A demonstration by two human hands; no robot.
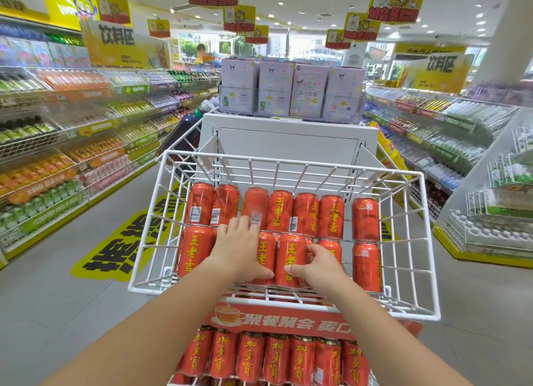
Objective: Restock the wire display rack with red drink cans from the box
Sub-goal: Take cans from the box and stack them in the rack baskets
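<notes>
A white wire display rack basket point(427, 270) holds two rows of red drink cans with yellow lettering. Both hands are inside it at the front row. My left hand point(240, 248) lies over a front-row can point(264, 255), fingers reaching up onto the back row and thumb pressed low on the can. My right hand point(315, 266) grips the can beside it point(290, 260), thumb on its front and fingers curled round its right side. Two more cans point(365, 266) stand apart at the right. The box is not in view.
Below the basket, a lower tier holds a row of red cans point(277, 359) under a red sign point(288, 322). Lilac cartons point(291, 88) top the stand behind. Drink shelves line the aisle on the left point(57, 154) and the right point(461, 131).
</notes>
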